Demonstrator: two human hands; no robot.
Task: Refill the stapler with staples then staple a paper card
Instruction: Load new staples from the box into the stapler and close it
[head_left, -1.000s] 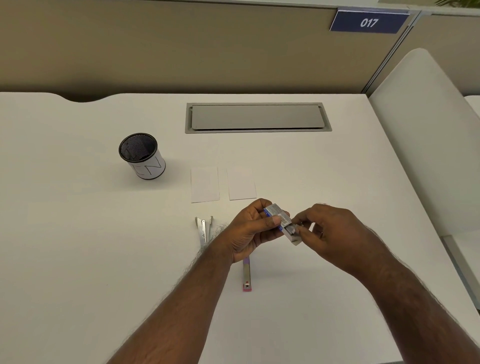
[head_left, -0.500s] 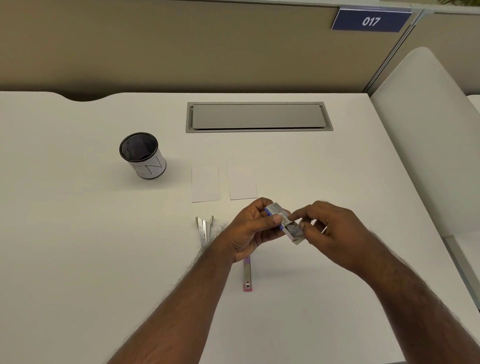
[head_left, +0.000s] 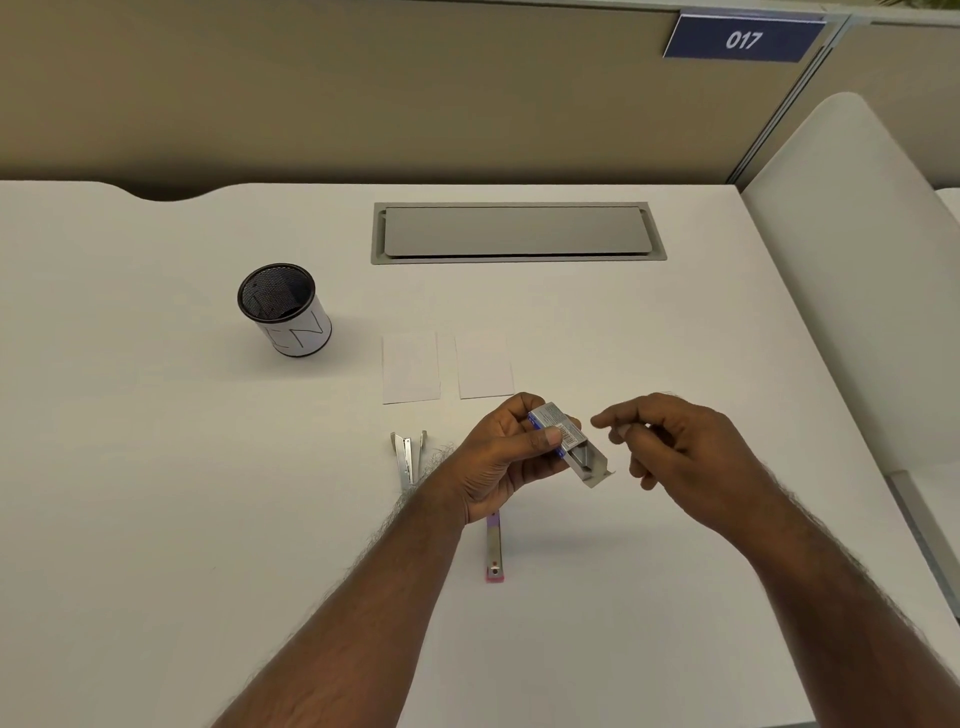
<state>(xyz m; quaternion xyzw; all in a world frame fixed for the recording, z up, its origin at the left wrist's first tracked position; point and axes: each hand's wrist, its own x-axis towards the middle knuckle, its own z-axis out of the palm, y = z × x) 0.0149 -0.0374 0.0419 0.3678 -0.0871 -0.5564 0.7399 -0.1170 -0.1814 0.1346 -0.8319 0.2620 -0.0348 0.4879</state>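
Note:
My left hand (head_left: 501, 460) holds a small blue and silver staple box (head_left: 558, 428) above the desk. Its grey inner tray (head_left: 589, 465) is slid out toward the lower right, with grey staples showing inside. My right hand (head_left: 675, 457) hovers just right of the tray, apart from it, fingers loosely curled with nothing clearly in them. A pink and metal stapler arm (head_left: 493, 551) lies on the desk below my left hand, partly hidden by my wrist. A silver metal piece (head_left: 407, 457) lies to its left. Two white paper cards (head_left: 410, 369) (head_left: 484, 366) lie side by side beyond my hands.
A black mesh pen cup (head_left: 284, 310) with a white label stands at the left. A grey cable hatch (head_left: 517, 232) is set into the white desk (head_left: 156, 493) at the back. A white chair back (head_left: 852, 260) stands past the right edge.
My right hand pulled the tray out of the staple box, then let go and moved a little right. The left hand has kept hold of the box.

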